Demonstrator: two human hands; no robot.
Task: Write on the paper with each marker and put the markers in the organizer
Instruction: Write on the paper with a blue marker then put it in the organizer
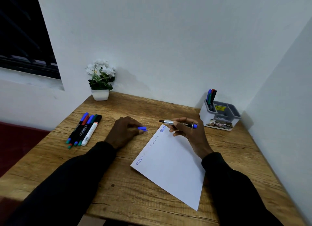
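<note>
Now gripping an uncapped blue marker (168, 122) in the right hand (187, 133), just beyond the far corner of the paper (172, 166). Holding it nearly level, long axis running left to right, dark tip pointing left, blue butt end pointing right toward the organizer (205, 116). Pinching a blue cap (142, 128) in the curled fingers of the left hand (125, 131), low over the table (135, 200), left of the paper. Hiding part of the barrel under the right fingers and part of the cap under the left ones; not showing whether the tip is touching anything. Showing blue writing along the paper's left edge, paling to barely readable in the middle. Holding four markers (211, 95) upright in the organizer's tall left compartment: blue, red, green, black. Also showing loose markers (84, 128) lying side by side near the table's left edge.
</note>
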